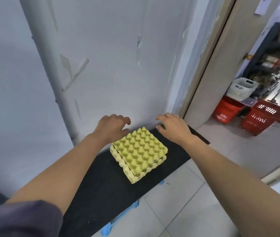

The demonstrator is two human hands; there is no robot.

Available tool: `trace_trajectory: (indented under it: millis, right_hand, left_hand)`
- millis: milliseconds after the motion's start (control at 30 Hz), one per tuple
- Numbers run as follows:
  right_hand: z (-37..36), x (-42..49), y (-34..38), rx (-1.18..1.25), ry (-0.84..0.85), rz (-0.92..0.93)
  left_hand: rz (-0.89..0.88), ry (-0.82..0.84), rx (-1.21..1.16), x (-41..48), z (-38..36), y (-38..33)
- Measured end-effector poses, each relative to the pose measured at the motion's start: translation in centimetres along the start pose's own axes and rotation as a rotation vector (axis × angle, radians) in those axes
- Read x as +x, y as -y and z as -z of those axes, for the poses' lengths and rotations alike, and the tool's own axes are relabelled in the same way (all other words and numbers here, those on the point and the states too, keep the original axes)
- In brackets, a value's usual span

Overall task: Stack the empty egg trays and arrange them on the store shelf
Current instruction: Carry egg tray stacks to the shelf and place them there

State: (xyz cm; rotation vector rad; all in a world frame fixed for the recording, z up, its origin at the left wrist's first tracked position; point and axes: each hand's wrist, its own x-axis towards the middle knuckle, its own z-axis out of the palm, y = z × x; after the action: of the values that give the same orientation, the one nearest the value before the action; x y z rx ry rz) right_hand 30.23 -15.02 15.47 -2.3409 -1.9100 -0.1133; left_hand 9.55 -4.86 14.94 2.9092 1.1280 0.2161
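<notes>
A stack of yellow egg trays (139,154) lies on a low black-topped platform (101,182) against the white wall. The top tray sits slightly askew on those beneath. My left hand (112,127) hovers above the stack's far left corner, fingers loosely curled and holding nothing. To the right of the stack's far corner, my right hand (171,125) hangs over the platform, fingers relaxed and empty. Neither hand touches the trays.
A white pipe (50,69) runs up the wall at the left. The platform stands on blue supports (118,218). At the right, a doorway (209,65) opens onto a store with two red shopping baskets (262,117), a white basket (241,88) and stocked shelves (275,53).
</notes>
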Motion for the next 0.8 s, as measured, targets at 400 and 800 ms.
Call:
trace_trajectory:
  millis: [400, 800]
  right_hand:
    - [-9.1, 8.8, -11.3, 0.064, 0.214, 0.025]
    - [-23.6, 13.0, -16.3, 0.165, 0.464, 0.016]
  left_hand:
    - [0.189, 0.142, -0.064, 9.9, -9.7, -2.7]
    - [0.464, 0.343, -0.190, 12.5, -24.6, -4.2]
